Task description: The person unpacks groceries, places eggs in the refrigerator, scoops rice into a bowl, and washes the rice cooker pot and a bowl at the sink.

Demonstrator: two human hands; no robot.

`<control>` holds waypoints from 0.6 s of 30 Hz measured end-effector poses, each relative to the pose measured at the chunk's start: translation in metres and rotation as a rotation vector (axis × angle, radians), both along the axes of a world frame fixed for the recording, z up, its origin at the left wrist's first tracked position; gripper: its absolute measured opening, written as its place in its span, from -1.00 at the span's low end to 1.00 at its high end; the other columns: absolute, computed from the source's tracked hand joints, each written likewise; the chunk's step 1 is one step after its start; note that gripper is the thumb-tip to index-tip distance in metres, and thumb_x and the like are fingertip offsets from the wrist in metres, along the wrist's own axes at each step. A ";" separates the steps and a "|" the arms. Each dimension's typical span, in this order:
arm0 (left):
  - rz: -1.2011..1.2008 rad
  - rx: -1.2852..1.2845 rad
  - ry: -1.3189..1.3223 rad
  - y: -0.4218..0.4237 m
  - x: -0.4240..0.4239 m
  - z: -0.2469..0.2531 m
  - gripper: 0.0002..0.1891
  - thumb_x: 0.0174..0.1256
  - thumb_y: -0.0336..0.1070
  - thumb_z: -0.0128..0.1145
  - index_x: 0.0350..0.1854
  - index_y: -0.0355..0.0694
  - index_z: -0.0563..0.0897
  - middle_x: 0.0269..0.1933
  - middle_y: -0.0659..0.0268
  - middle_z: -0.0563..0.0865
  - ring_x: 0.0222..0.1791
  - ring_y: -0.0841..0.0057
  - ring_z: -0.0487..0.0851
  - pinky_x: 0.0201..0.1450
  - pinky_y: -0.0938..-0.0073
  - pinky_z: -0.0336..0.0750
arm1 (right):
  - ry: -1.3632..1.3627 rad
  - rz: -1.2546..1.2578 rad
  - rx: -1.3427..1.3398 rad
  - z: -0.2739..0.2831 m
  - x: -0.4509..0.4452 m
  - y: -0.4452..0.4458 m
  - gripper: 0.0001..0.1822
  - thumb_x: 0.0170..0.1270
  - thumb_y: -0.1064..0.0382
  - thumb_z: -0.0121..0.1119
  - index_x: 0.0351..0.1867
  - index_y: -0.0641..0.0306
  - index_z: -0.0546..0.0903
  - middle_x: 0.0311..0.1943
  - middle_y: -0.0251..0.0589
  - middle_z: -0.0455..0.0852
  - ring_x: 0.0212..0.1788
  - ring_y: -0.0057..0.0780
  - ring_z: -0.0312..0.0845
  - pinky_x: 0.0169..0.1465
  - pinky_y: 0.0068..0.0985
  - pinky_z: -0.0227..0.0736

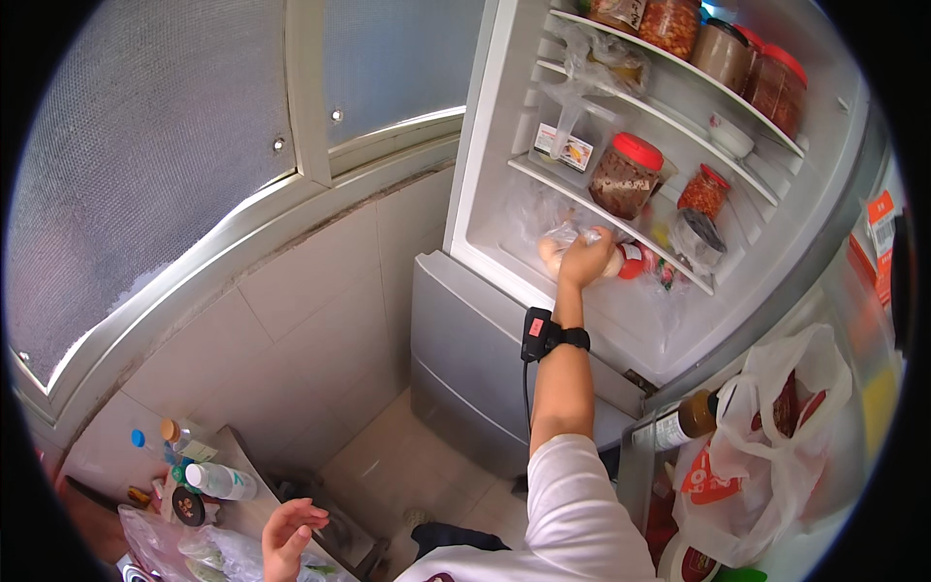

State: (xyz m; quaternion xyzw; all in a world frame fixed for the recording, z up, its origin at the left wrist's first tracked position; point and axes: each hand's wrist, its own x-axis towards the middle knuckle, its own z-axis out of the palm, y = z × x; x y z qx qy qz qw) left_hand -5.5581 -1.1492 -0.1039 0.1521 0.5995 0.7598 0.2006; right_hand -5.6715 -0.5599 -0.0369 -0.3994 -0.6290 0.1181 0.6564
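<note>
My right hand [586, 256] reaches into the lowest space of the open refrigerator [502, 273]. Its fingers are closed on a clear plastic bag [556, 238] of round, pale things that look like eggs. Just right of that hand lies a red-lidded container [631, 260]. On the glass shelf above stands a large jar with a red lid [627, 174], filled with something dark. At the lower left my left hand [292, 535] is raised near the counter edge, fingers apart and holding nothing.
Upper shelves hold several jars [720, 54], a clear tub [571, 138] and a bowl [731, 136]. The open door's racks carry a bottle [680, 422] and a white plastic bag [771, 465]. Bottles [222, 481] and plastic bags [218, 549] crowd the counter at left, below the window [153, 167].
</note>
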 end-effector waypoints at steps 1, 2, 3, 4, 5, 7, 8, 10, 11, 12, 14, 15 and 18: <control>0.000 0.000 0.005 0.000 -0.001 0.001 -0.55 0.28 -0.16 0.18 0.13 -0.31 0.50 -0.12 0.22 0.69 -0.17 0.47 0.62 -0.08 0.44 0.50 | 0.008 0.005 0.010 0.000 -0.008 0.001 -0.71 -0.06 0.50 0.16 -0.21 0.32 0.53 -0.22 0.06 0.59 -0.09 0.01 0.45 0.06 -0.25 0.29; 0.000 -0.001 0.010 0.001 -0.001 0.002 -0.55 0.28 -0.16 0.18 0.14 -0.31 0.50 -0.12 0.22 0.69 -0.17 0.46 0.62 -0.08 0.44 0.50 | 0.024 -0.005 -0.008 -0.001 -0.013 0.002 -0.69 -0.08 0.51 0.16 -0.21 0.32 0.53 -0.20 0.07 0.56 -0.08 0.03 0.43 0.05 -0.24 0.28; 0.007 -0.002 0.002 0.000 0.000 0.003 -0.55 0.28 -0.16 0.17 0.13 -0.31 0.50 -0.12 0.22 0.68 -0.16 0.46 0.62 -0.07 0.44 0.49 | 0.024 -0.004 -0.009 -0.002 -0.018 0.004 -0.69 -0.08 0.52 0.16 -0.21 0.32 0.53 -0.20 0.06 0.55 -0.08 0.03 0.42 0.05 -0.24 0.28; 0.014 -0.003 -0.005 0.000 0.001 0.005 -0.56 0.28 -0.16 0.17 0.13 -0.31 0.50 -0.11 0.22 0.68 -0.16 0.46 0.62 -0.06 0.44 0.49 | 0.024 -0.003 -0.009 -0.003 -0.021 0.009 -0.68 -0.09 0.52 0.16 -0.20 0.32 0.53 -0.20 0.06 0.55 -0.08 0.04 0.42 0.05 -0.24 0.28; 0.019 -0.003 -0.012 0.001 0.001 0.006 -0.56 0.28 -0.16 0.17 0.13 -0.31 0.49 -0.11 0.22 0.68 -0.15 0.46 0.61 -0.05 0.44 0.49 | 0.024 -0.004 -0.010 -0.003 -0.023 0.013 -0.68 -0.09 0.53 0.16 -0.20 0.32 0.53 -0.20 0.06 0.54 -0.08 0.04 0.42 0.05 -0.24 0.27; 0.027 -0.015 -0.011 0.002 0.001 0.008 -0.56 0.28 -0.16 0.17 0.12 -0.31 0.50 -0.10 0.22 0.67 -0.14 0.46 0.61 -0.05 0.44 0.48 | -0.006 -0.022 0.073 -0.004 -0.026 0.020 -0.63 -0.11 0.55 0.18 -0.16 0.31 0.52 -0.20 0.01 0.54 -0.08 0.00 0.43 0.02 -0.19 0.31; 0.028 -0.020 -0.011 0.003 0.001 0.008 -0.56 0.28 -0.16 0.17 0.12 -0.31 0.50 -0.10 0.22 0.67 -0.14 0.46 0.61 -0.05 0.44 0.48 | -0.019 -0.015 0.109 -0.004 -0.026 0.026 -0.63 -0.11 0.55 0.18 -0.16 0.31 0.52 -0.19 0.00 0.54 -0.07 0.00 0.43 0.02 -0.19 0.32; 0.035 -0.024 -0.025 0.004 0.000 0.008 -0.56 0.28 -0.16 0.18 0.11 -0.31 0.50 -0.10 0.22 0.67 -0.14 0.46 0.61 -0.05 0.44 0.48 | -0.052 0.004 0.155 -0.006 -0.029 0.030 -0.62 -0.11 0.54 0.18 -0.15 0.30 0.52 -0.18 0.00 0.54 -0.06 -0.01 0.44 0.02 -0.19 0.33; 0.038 -0.026 -0.032 0.004 0.000 0.008 -0.56 0.27 -0.16 0.18 0.10 -0.31 0.51 -0.10 0.23 0.67 -0.14 0.46 0.61 -0.05 0.44 0.48 | -0.073 0.014 0.169 -0.006 -0.030 0.031 -0.62 -0.11 0.54 0.18 -0.14 0.29 0.52 -0.16 0.00 0.53 -0.04 -0.02 0.44 0.01 -0.19 0.34; 0.035 -0.030 -0.026 0.005 0.000 0.009 -0.56 0.27 -0.15 0.18 0.11 -0.31 0.51 -0.10 0.23 0.67 -0.14 0.46 0.61 -0.06 0.44 0.48 | -0.097 0.021 0.186 -0.005 -0.029 0.031 -0.61 -0.10 0.54 0.18 -0.14 0.28 0.52 -0.15 0.00 0.53 -0.03 -0.02 0.44 0.01 -0.19 0.35; 0.029 -0.039 -0.013 0.009 -0.001 0.013 -0.56 0.27 -0.15 0.19 0.11 -0.31 0.50 -0.10 0.23 0.67 -0.13 0.46 0.61 -0.06 0.45 0.48 | -0.196 -0.019 0.153 -0.008 -0.028 0.030 -0.61 -0.08 0.50 0.19 -0.12 0.26 0.52 -0.16 -0.01 0.52 -0.04 -0.03 0.44 -0.02 -0.19 0.37; 0.030 -0.036 -0.025 0.010 0.000 0.011 -0.55 0.27 -0.15 0.19 0.12 -0.31 0.50 -0.10 0.23 0.67 -0.13 0.46 0.61 -0.06 0.45 0.47 | -0.243 -0.040 0.139 -0.008 -0.028 0.030 -0.62 -0.07 0.48 0.19 -0.12 0.25 0.51 -0.16 -0.01 0.52 -0.05 -0.03 0.44 -0.03 -0.20 0.38; 0.025 -0.026 -0.058 0.010 0.000 0.004 -0.53 0.26 -0.15 0.19 0.14 -0.30 0.49 -0.08 0.23 0.67 -0.11 0.46 0.61 -0.07 0.46 0.47 | -0.409 -0.108 0.139 -0.016 -0.025 0.034 -0.57 -0.04 0.38 0.22 -0.04 0.24 0.48 -0.16 -0.04 0.50 -0.05 -0.06 0.44 -0.07 -0.22 0.41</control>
